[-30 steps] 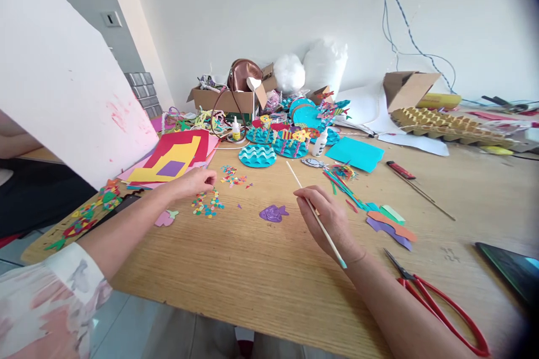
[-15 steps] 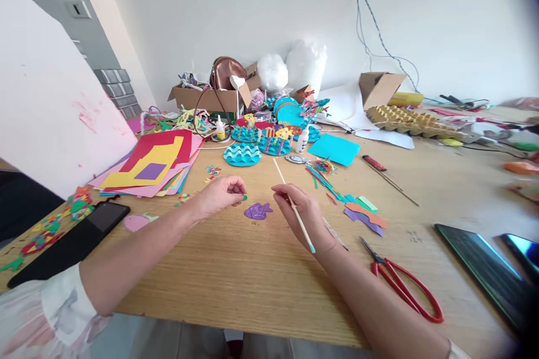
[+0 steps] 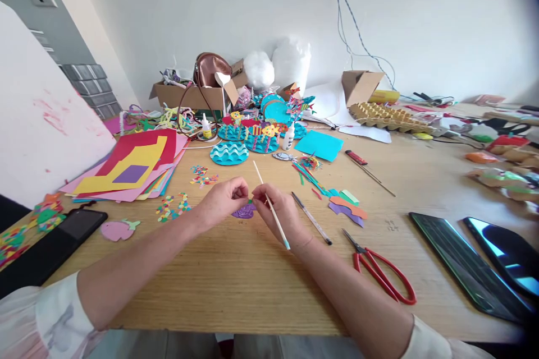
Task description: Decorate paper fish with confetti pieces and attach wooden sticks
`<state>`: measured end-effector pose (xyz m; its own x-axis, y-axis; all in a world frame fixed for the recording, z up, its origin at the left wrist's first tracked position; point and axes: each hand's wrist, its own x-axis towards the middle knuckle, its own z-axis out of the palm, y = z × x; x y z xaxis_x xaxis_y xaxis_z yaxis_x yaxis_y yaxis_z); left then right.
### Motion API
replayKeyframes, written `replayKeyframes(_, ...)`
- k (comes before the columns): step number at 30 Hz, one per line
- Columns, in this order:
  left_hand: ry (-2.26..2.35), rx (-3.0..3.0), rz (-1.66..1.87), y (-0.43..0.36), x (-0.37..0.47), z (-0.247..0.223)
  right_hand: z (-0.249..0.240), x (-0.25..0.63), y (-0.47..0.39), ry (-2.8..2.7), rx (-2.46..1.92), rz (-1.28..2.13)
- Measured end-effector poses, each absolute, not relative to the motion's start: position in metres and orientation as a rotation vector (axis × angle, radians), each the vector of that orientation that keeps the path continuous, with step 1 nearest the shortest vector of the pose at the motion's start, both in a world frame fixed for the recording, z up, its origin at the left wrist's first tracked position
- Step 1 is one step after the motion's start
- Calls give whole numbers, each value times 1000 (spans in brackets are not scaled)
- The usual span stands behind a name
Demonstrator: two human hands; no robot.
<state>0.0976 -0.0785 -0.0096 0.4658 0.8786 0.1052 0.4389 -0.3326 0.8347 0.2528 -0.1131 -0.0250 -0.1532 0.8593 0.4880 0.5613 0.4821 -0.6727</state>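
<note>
My left hand is closed in a pinch, with a small green paper piece at its fingertips. My right hand is closed round a thin white stick, teal at its lower end. The thumb and forefinger of that hand meet the left fingertips at the green piece. Just beneath both hands lies a purple paper fish, partly covered by the fingers. A pen rests on the table right of my right hand.
Red-handled scissors and dark phones lie at the right. Loose paper dots, a pink paper fish and stacked coloured sheets are at the left. Behind stand a glue bottle and a wavy blue disc.
My hands have come together over the purple fish, the right one moving left with the stick. The view has shifted to the right, and the pen is now uncovered.
</note>
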Motion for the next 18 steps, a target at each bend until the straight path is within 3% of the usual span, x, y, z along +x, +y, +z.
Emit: replayKeyframes(18,1087,1930,693,-74,98,-15,-27,251,-112,-1866,-1229,379)
